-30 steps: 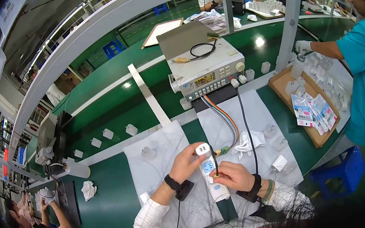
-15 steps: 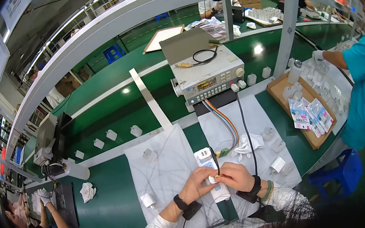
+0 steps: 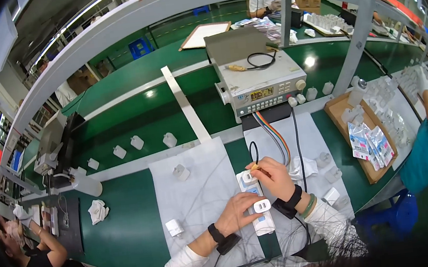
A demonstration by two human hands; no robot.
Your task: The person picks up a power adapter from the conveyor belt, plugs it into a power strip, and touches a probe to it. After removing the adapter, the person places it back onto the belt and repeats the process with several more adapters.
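Right hand point(image 3: 274, 179): grip closed, thumb and finger pinching a yellow connector point(image 3: 254, 167) on a black cable point(image 3: 253, 151). Key relation: connector sits just far-right of the far charger point(image 3: 248, 177), at the far end of the power strip point(image 3: 265, 227); contact there can't be told, fingers crowd it. Right hand is nearer to that charger. Connector's long axis: too small to tell.

Left hand point(image 3: 235, 213): grip closed around the left side of the near charger point(image 3: 262, 206), white, 2 dark ports facing up. That charger is over the near part of the strip; seated or lifted, can't tell. Strip's long axis runs far-left to near-right, between the 2 white sheets.

Left of left hand: 1 white charger point(image 3: 174, 227) lying on the left sheet point(image 3: 193, 202). Right of right hand: white cloth point(image 3: 306, 167). Farther out: rainbow wires point(image 3: 268, 129) below a grey instrument point(image 3: 257, 71), display point(image 3: 262, 94) lit yellow, characters unclear. Far right on the green worktop point(image 3: 125, 207): cardboard tray point(image 3: 367, 166) with pink-and-blue printed packets point(image 3: 360, 140); lettering too small to read. Key markings on the instrument also illegible.
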